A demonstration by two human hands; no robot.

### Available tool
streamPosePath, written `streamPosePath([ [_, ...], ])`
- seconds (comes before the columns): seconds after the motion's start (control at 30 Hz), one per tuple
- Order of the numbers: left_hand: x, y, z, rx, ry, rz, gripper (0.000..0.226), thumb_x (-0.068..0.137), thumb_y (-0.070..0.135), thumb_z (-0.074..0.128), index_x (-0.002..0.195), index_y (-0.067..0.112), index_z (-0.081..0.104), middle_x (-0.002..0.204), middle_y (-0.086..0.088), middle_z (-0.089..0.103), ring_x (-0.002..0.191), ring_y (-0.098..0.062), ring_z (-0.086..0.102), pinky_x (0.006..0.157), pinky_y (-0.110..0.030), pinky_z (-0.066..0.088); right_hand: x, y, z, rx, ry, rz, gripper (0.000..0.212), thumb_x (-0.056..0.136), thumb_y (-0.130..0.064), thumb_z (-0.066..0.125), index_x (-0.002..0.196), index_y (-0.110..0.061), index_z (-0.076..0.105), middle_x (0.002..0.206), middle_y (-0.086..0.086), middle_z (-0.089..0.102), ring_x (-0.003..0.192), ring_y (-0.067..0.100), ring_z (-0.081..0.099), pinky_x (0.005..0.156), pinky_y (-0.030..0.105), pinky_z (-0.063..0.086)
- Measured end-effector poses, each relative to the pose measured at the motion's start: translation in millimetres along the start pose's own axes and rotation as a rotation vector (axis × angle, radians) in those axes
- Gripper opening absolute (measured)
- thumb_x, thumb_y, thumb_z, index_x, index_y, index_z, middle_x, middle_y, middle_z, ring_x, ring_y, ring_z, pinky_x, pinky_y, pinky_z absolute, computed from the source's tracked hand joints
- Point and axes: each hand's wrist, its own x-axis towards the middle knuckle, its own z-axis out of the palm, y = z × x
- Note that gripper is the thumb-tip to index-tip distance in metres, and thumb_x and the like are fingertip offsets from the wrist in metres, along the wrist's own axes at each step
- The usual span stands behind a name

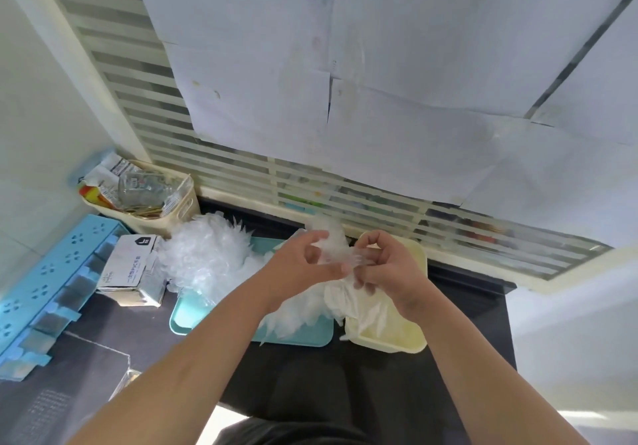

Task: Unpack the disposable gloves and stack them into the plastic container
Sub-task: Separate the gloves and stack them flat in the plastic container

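The left hand (300,266) and right hand (392,272) are both pinching one clear glove (333,254), holding its long axis sideways between them. The plastic container (386,342) is lying just below, nearer the right hand.

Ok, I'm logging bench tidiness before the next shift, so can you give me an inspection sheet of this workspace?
Surface: dark table, partly covered.
Job's things: loose pile of clear gloves on a teal tray; cream container beside it, some gloves already inside; one glove held above them.
Clutter: cardboard box, blue rack, bin of wrappers at the back left.
Grippers: left hand and right hand both pinch the held glove.
Cables: nothing seen.
Surroundings: striped window with paper sheets covering it.
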Motion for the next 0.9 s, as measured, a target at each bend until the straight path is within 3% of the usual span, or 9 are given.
streamPosePath([
  [0.07, 2, 3, 1, -0.114, -0.089, -0.012, 0.068, 0.076, 0.035, 0.093, 0.136, 0.033, 0.060, 0.114, 0.006, 0.072, 0.109, -0.009, 0.068, 0.091, -0.021, 0.055, 2, -1, 0, 0.015, -0.034, 0.000, 0.063, 0.075, 0.026, 0.057, 0.126, -0.011, 0.060, 0.089, 0.027, 0.071, 0.061, 0.027, 0.056, 0.052, 0.032, 0.042],
  [0.17, 6, 1, -3, -0.331, -0.251, -0.029, 0.047, 0.086, 0.012, 0.083, 0.130, 0.017, 0.069, 0.120, -0.008, 0.076, 0.116, -0.024, 0.071, 0.098, -0.030, 0.055, 5, 0, 2, -0.007, -0.038, 0.003, 0.079, 0.080, 0.025, 0.058, 0.140, -0.027, 0.055, 0.105, 0.018, 0.074, 0.065, 0.025, 0.061, 0.055, 0.033, 0.045],
  [0.27, 14, -5, -13, -0.341, -0.302, -0.039, 0.037, 0.089, 0.020, 0.082, 0.124, 0.014, 0.074, 0.124, -0.012, 0.073, 0.118, -0.028, 0.068, 0.108, -0.046, 0.052, 7, -1, 5, -0.066, 0.019, 0.013, 0.082, 0.086, 0.023, 0.062, 0.133, -0.044, 0.051, 0.114, 0.011, 0.070, 0.066, 0.025, 0.065, 0.060, 0.034, 0.051],
  [0.33, 20, -7, -18, -0.388, -0.192, -0.088, 0.028, 0.087, 0.022, 0.083, 0.110, 0.008, 0.077, 0.107, -0.008, 0.075, 0.100, -0.025, 0.067, 0.103, -0.048, 0.055, 9, -1, 7, -0.105, 0.035, 0.007, 0.080, 0.087, 0.019, 0.067, 0.125, -0.049, 0.052, 0.117, 0.008, 0.068, 0.069, 0.026, 0.069, 0.064, 0.034, 0.057],
  [0.43, 26, -7, -24, -0.448, -0.043, -0.085, 0.031, 0.090, 0.022, 0.080, 0.109, -0.002, 0.074, 0.097, -0.007, 0.069, 0.088, -0.023, 0.063, 0.089, -0.040, 0.059, 15, 8, 8, -0.078, 0.100, 0.060, 0.076, 0.085, 0.016, 0.072, 0.137, -0.036, 0.055, 0.113, 0.012, 0.073, 0.076, 0.031, 0.074, 0.073, 0.043, 0.063],
  [0.53, 28, -4, -27, -0.461, 0.038, -0.043, 0.018, 0.095, 0.019, 0.074, 0.106, 0.005, 0.076, 0.103, -0.008, 0.074, 0.090, -0.023, 0.072, 0.079, -0.037, 0.061, 18, 25, 6, -0.010, 0.176, 0.161, 0.084, 0.080, 0.017, 0.074, 0.152, -0.018, 0.049, 0.115, 0.017, 0.074, 0.096, 0.034, 0.076, 0.086, 0.046, 0.064],
  [0.67, 24, -5, -29, -0.329, -0.222, -0.022, 0.028, 0.104, 0.019, 0.062, 0.118, -0.005, 0.065, 0.117, -0.008, 0.076, 0.106, -0.029, 0.075, 0.070, -0.033, 0.060, 20, 22, 5, 0.100, 0.006, 0.186, 0.082, 0.074, -0.020, 0.091, 0.146, -0.020, 0.051, 0.120, 0.007, 0.078, 0.114, 0.025, 0.074, 0.108, 0.047, 0.053],
  [0.8, 26, -7, -23, -0.450, -0.375, -0.053, 0.018, 0.104, 0.016, 0.060, 0.113, 0.001, 0.062, 0.112, -0.013, 0.075, 0.111, -0.035, 0.071, 0.066, -0.033, 0.062, 25, 13, 5, 0.150, -0.156, 0.309, 0.071, 0.079, -0.049, 0.089, 0.139, -0.018, 0.066, 0.125, 0.012, 0.075, 0.112, 0.029, 0.071, 0.103, 0.046, 0.051],
  [0.9, 33, -10, -13, -0.364, -0.271, -0.069, 0.015, 0.102, 0.021, 0.064, 0.106, 0.006, 0.065, 0.114, -0.023, 0.071, 0.109, -0.042, 0.070, 0.069, -0.035, 0.062, 19, 18, 3, 0.371, -0.216, 0.343, 0.046, 0.093, -0.032, 0.080, 0.131, -0.007, 0.072, 0.115, 0.016, 0.072, 0.100, 0.029, 0.068, 0.092, 0.042, 0.055],
])
